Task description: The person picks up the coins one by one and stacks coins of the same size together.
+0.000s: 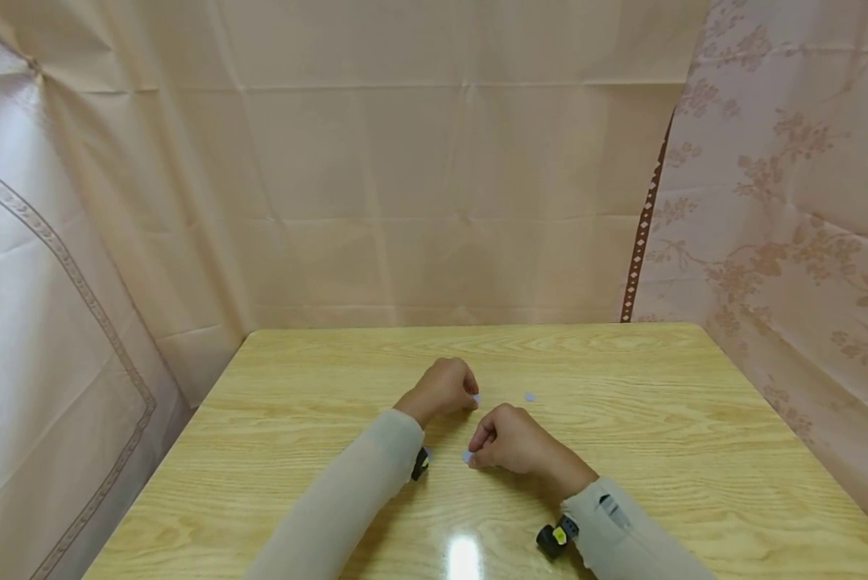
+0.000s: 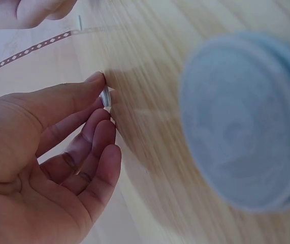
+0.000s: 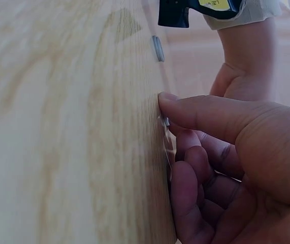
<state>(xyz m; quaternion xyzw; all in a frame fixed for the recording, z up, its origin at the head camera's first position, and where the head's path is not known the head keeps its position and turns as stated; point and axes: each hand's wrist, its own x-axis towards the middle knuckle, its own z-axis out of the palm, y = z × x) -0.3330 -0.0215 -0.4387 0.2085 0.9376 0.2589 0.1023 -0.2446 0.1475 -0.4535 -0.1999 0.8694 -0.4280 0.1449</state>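
Note:
My left hand (image 1: 444, 387) pinches a small pale blue coin-like disc (image 2: 106, 96) between thumb and fingertips at the tabletop. Closer to me and to the right, my right hand (image 1: 514, 439) has its thumb and fingers on another such disc (image 1: 466, 456), mostly covered by the fingers in the right wrist view. A third disc (image 1: 428, 453) lies beside my left wrist; the left wrist view shows it large, with a raised rim, a faint relief and a second edge behind it. One more disc (image 1: 530, 396) lies on the table to the right of my left hand.
The discs lie on a wood-grain table (image 1: 303, 379) with rounded far corners. A beige cloth (image 1: 434, 201) hangs behind it, and a flowered cloth (image 1: 789, 201) hangs at the right. Black camera mounts (image 1: 550, 541) sit on both wrists. Light glares off the near tabletop.

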